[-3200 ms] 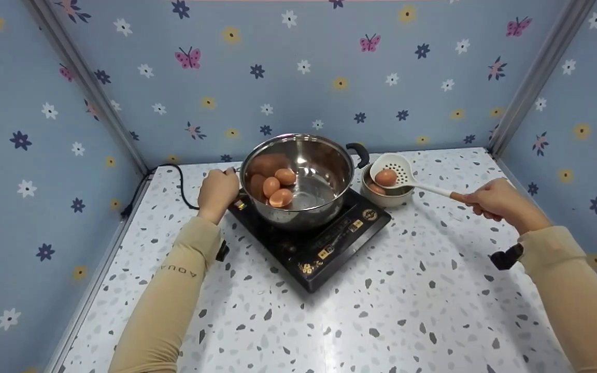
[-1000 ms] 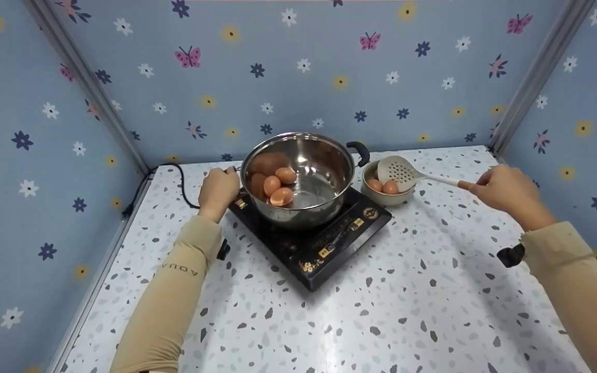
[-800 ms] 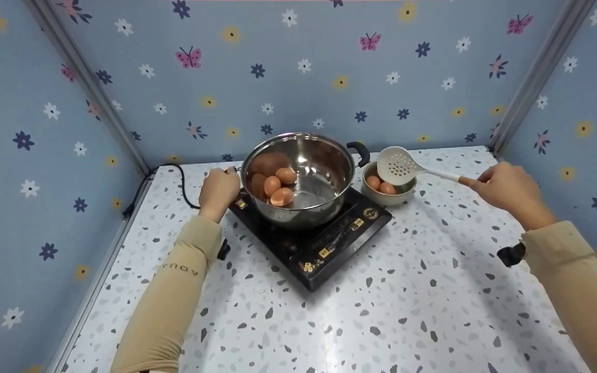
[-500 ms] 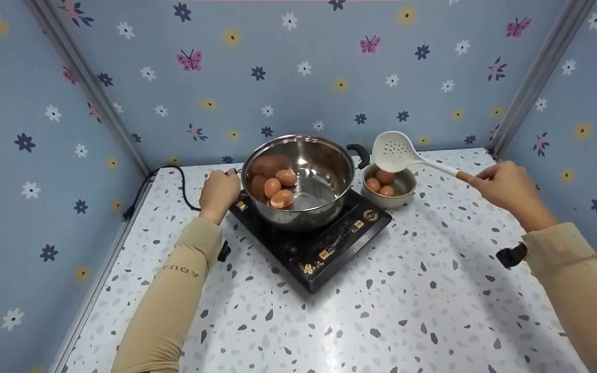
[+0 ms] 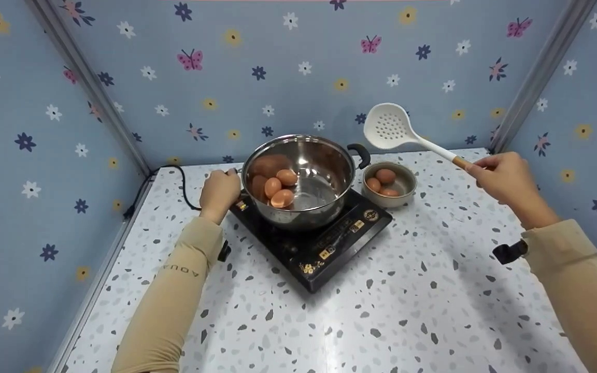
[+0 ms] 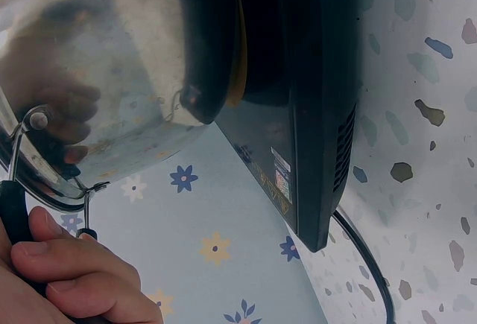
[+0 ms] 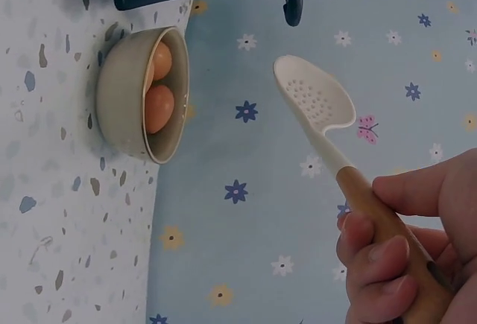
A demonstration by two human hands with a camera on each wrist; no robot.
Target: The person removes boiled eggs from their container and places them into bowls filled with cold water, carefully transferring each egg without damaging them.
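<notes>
My right hand (image 5: 506,178) grips the wooden handle of a white slotted spoon (image 5: 387,126), whose bare perforated head is raised above and behind a beige bowl (image 5: 406,196). Inside that bowl lie three brown eggs (image 5: 385,176). With its fingers curled round the black left handle, my left hand (image 6: 82,272) holds a steel pot (image 5: 324,207). Three more brown eggs (image 5: 287,177) rest together at the left of the pot's floor. In the right wrist view the fingers wrap the spoon's handle and the spoon head carries nothing.
The pot stands on a black induction cooker (image 5: 313,267), set askew on the speckled table (image 5: 407,311). A black cord (image 5: 182,186) runs from it to the left. The pot's right handle (image 5: 359,154) juts out near the bowl. Flowered panels (image 5: 298,52) enclose the back and sides.
The right hand tipped the slotted spoon, and the egg on it came to lie in the bowl. The spoon then rose away from the bowl. The left hand stayed on the pot's handle.
</notes>
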